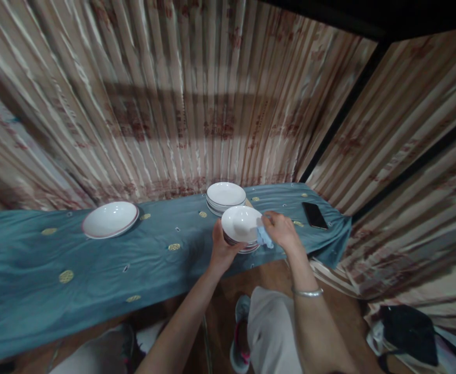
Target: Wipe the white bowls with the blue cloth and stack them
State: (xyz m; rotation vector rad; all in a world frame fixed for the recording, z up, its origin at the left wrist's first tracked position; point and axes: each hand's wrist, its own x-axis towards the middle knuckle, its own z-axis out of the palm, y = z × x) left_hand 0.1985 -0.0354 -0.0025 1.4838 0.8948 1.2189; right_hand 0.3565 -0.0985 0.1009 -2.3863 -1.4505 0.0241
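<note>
A: A curtain [212,130] hangs behind the table [106,275]. Where's the bowl [239,223]?

B: By the table's near edge; call it the clock's centre. The left hand [223,252] grips its rim at seven o'clock.

A: And the right hand [284,228]?

B: At three, fingers closed on a blue cloth [264,238], which meets the bowl around four.

A: How far along?

B: Work on this bowl looks under way, I'd judge. More dishes [249,250] show beneath; I can't tell if it's lifted off them.

A: The others?

B: A stack [226,194] just behind, at eleven; nested plates [108,219], well apart, at nine. Neither is in hand; whether they're done or waiting, nothing shows.

A: Anything inside?

B: Just glare on white in each top piece.
</note>
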